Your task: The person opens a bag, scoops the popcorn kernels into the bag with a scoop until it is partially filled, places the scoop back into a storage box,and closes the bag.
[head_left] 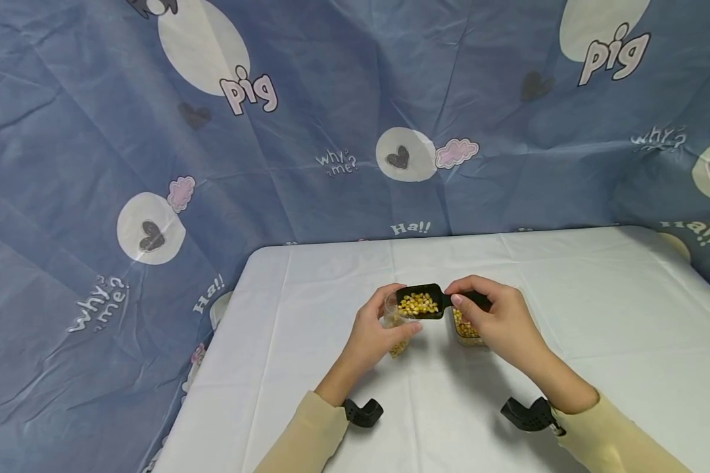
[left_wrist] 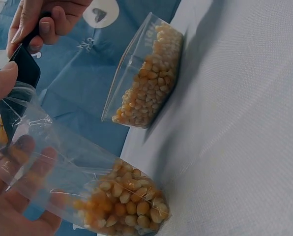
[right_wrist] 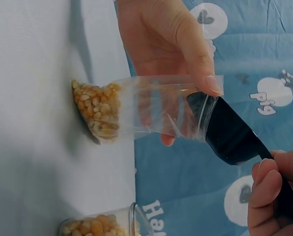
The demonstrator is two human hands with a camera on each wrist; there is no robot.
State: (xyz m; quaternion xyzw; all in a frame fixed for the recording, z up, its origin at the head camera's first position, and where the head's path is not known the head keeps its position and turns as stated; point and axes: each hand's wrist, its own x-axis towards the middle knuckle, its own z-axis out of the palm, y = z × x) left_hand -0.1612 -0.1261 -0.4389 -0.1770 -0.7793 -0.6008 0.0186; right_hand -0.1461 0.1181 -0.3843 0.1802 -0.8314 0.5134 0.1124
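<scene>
My left hand [head_left: 374,334] holds a clear plastic bag [left_wrist: 87,184] upright on the white table [head_left: 568,315]; corn kernels [right_wrist: 95,110] fill its bottom. My right hand [head_left: 497,315] pinches the handle of a black scoop [head_left: 420,302] loaded with kernels, its tip at the bag's open mouth [right_wrist: 205,115]. A clear container of corn kernels [left_wrist: 149,78] stands just right of the bag, partly hidden under my right hand in the head view. Left-hand fingers [left_wrist: 14,196] show through the bag.
A blue printed cloth [head_left: 154,164] hangs behind and left of the table. The table's left edge [head_left: 225,341] lies close to the left forearm. Black wrist mounts [head_left: 363,412] sit on both sleeves.
</scene>
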